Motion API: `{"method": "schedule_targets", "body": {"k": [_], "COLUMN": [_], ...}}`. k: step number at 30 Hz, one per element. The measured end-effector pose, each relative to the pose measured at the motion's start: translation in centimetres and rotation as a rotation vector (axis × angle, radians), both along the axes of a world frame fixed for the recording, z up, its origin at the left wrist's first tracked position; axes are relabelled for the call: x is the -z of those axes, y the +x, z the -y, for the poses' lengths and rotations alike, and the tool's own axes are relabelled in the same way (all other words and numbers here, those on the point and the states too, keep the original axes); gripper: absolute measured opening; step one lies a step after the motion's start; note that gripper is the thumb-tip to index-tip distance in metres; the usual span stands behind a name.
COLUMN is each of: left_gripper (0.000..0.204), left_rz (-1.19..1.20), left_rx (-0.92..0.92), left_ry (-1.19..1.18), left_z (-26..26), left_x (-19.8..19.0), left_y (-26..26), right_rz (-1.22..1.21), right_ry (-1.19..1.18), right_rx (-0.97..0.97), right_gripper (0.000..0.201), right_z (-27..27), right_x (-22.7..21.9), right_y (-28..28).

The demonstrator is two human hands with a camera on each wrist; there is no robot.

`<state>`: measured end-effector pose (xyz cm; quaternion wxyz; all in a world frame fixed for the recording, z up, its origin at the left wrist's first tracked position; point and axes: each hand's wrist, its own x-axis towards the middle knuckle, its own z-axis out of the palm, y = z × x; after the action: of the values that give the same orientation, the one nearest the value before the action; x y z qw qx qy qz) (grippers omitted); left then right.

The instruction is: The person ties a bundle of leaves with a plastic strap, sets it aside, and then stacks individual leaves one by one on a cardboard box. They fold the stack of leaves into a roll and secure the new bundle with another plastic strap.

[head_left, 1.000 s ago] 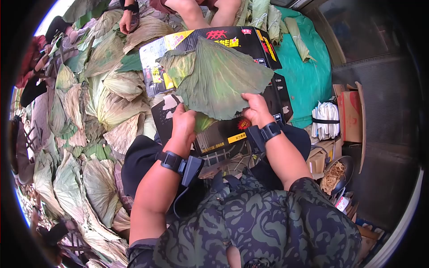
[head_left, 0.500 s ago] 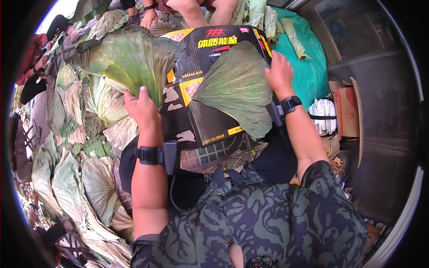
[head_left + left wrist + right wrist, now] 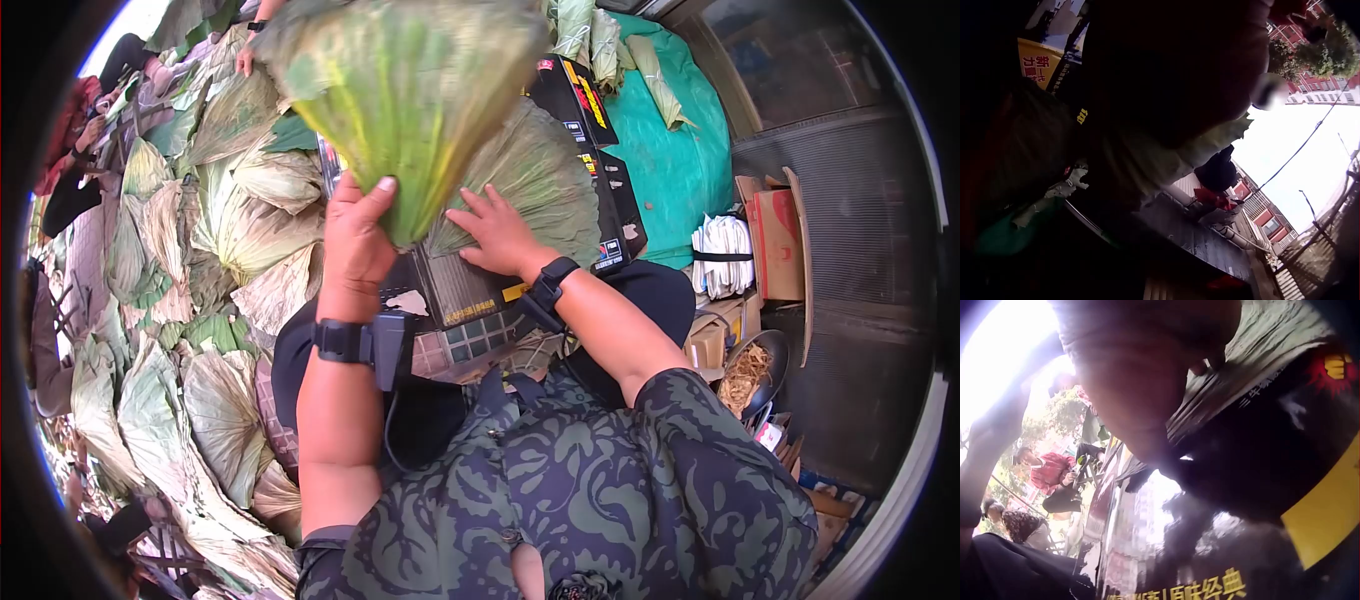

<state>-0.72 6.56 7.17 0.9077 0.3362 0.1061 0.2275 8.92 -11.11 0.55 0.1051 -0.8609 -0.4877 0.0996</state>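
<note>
Above cardboard (image 3: 450,285) reading "原味经典", the left hand (image 3: 358,240) grips a green leaf (image 3: 405,110).

Dark shirt (image 3: 600,470) with grey-green swirling leaf print; black wrist straps (image 3: 345,341).

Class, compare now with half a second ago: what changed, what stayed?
The left hand swung its raised leaf rightward over the cardboard. The right hand moved left from the lower leaf's right edge and now touches it, fingers spread. The left hand's grip and the green sheet stayed.
</note>
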Motion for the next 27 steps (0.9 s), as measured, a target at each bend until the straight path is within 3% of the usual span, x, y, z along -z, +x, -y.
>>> {"method": "schedule_targets", "body": {"k": [2, 3, 7, 10, 12, 13, 15, 16, 17, 19, 20, 22, 23, 25, 26, 27], "left_gripper": [0.034, 0.034, 0.033, 0.030, 0.025, 0.025, 0.023, 0.023, 0.023, 0.025, 0.025, 0.027, 0.027, 0.027, 0.027, 0.026], "left_rz": [0.010, -0.015, -0.455, -0.566, -0.821, -0.817, -0.954, -0.830, -0.828, -0.844, -0.844, -0.791, -0.789, -0.767, -0.770, -0.704], "left_rx": [0.162, 0.203, 0.214, 0.167, 0.055, 0.064, -0.012, -0.139, -0.138, -0.029, -0.027, -0.030, -0.030, 0.270, 0.269, 0.332], "left_ry": [-0.108, -0.128, 0.092, 0.312, 1.115, 1.121, 1.508, 1.618, 1.623, 1.614, 1.618, 1.550, 1.553, 1.071, 1.071, 0.845], "left_z": [1.6, 2.3, 4.6, 5.4, 5.6, 5.9, 6.4, 6.3, 6.3, 6.3, 6.3, 6.2, 6.1, 6.1, 6.1, 6.2], "left_x": [0.4, 1.2, 4.6, 7.6, 7.6, 7.0, 5.8, 6.3, 6.3, 6.2, 6.7, 7.3, 7.6, 6.7, 7.4, 7.9], "left_y": [0.6, 1.1, 2.7, 3.3, 3.5, 3.5, 3.3, 3.1, 3.1, 3.2, 3.2, 3.3, 3.4, 3.4, 3.4, 3.4], "right_rz": [0.007, -0.091, -0.253, -0.130, -0.083, -0.083, -0.508, -0.578, -0.579, -0.955, -0.957, -1.254, -1.254, -1.250, -1.225, -1.228], "right_ry": [0.003, 0.073, 0.326, 0.370, 0.460, 0.462, 0.556, 0.636, 0.641, 0.567, 0.569, 0.617, 0.620, 0.708, 0.705, 0.702], "right_rx": [-0.020, 0.064, 0.350, 0.467, 0.532, 0.543, 0.703, 0.721, 0.724, 0.922, 0.924, 1.166, 1.165, 1.262, 1.265, 1.263], "right_gripper": [0.054, 0.053, 0.047, 0.034, 0.026, 0.026, 0.026, 0.027, 0.027, 0.029, 0.029, 0.028, 0.028, 0.025, 0.023, 0.023], "right_z": [0.2, 0.4, 2.1, 4.3, 5.6, 6.1, 6.9, 7.1, 7.4, 7.3, 7.2, 6.6, 6.4, 6.0, 5.9, 5.7], "right_x": [-0.4, -0.5, -0.3, -0.5, -0.1, 0.2, 0.9, 1.8, 2.3, 1.4, 0.9, -0.7, -0.7, -0.3, 0.0, 0.1], "right_y": [-0.2, -0.4, -1.9, -3.5, -4.1, -4.4, -5.0, -5.0, -4.8, -4.4, -4.2, -3.6, -3.3, -2.9, -2.8, -2.6]}}
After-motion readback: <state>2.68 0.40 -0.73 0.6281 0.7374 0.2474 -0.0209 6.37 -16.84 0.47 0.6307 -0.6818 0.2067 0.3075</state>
